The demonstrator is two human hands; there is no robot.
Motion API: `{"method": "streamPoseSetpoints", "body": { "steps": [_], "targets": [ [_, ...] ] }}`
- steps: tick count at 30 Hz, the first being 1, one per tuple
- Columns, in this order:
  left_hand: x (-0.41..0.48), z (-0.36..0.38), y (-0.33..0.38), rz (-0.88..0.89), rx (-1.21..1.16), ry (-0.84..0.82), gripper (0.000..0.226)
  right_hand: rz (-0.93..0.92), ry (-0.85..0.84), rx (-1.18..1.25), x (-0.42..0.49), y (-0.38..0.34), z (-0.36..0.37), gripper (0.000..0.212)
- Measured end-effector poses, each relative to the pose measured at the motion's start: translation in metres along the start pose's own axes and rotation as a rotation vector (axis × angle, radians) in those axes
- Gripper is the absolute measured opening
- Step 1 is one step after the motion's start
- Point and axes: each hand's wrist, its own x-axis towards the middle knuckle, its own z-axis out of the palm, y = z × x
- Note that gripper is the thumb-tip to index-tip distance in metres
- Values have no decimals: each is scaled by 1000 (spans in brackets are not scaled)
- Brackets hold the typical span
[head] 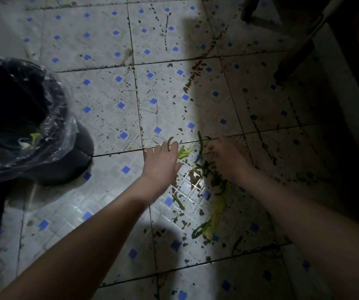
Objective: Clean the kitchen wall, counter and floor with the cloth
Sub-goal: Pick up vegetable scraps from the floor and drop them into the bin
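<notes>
Left hand (163, 162) rests with its grip spread flat on the stained tiled floor (109, 100), among green vegetable scraps (217, 208). Right hand (228, 158), in shadow, curls by a long green strip (200, 144); I cannot tell whether it is pinching. A lined bin (76, 150) stands to the left and a dark furniture leg (293, 59) at the upper right

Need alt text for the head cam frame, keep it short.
Two bare hands reach down to green vegetable scraps strewn on a grimy white tiled floor with blue diamonds. The left hand has its fingers extended, and the right hand is in shadow, its grip unclear. A dark bin lined with clear plastic stands at the left.
</notes>
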Motion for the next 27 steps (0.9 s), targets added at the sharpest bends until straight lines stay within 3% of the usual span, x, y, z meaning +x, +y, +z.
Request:
{"method": "streamPoseSetpoints", "body": {
  "steps": [4, 11, 16, 24, 27],
  "targets": [
    [7, 11, 5, -16, 22, -22, 56, 25, 2, -19, -1, 12, 3, 30],
    [12, 9, 7, 109, -78, 38, 32, 75, -39, 12, -1, 14, 8, 41],
    [12, 9, 9, 131, -111, 52, 28, 102, -86, 11, 0, 10, 11, 40],
    [7, 4, 10, 176, -138, 20, 39, -13, -30, 30, -3, 3, 13, 15],
    [6, 1, 6, 169, -121, 12, 35, -102, -49, -6, -2, 2, 14, 28]
  ]
}}
